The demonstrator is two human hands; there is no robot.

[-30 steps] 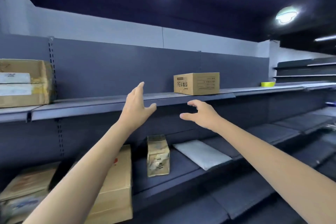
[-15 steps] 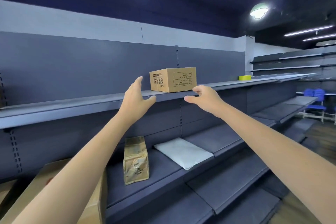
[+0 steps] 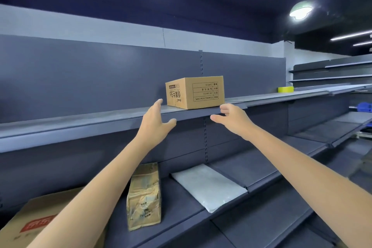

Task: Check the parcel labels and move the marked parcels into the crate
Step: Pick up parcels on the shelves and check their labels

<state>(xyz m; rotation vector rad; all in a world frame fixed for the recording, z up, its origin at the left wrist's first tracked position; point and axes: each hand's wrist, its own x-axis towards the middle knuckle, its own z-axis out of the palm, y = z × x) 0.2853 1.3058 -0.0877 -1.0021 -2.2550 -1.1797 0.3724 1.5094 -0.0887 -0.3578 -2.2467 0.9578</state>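
A small brown cardboard box (image 3: 194, 92) with upside-down printed text stands on the upper grey shelf (image 3: 80, 121). My left hand (image 3: 155, 121) is raised just below and left of the box, fingers straight, thumb spread. My right hand (image 3: 231, 118) reaches up at the box's lower right corner, fingers loosely extended. Neither hand touches the box. No crate is in view.
On the lower shelf stand a crumpled brown paper parcel (image 3: 144, 197), a flat white padded mailer (image 3: 209, 186) and a large cardboard box (image 3: 38, 225) at the bottom left. A yellow tape roll (image 3: 285, 89) sits further right on the upper shelf. More shelving runs off to the right.
The view has shifted right and closer; the small box now sits centred. Both hands have risen nearer to the box, one on each side of it.
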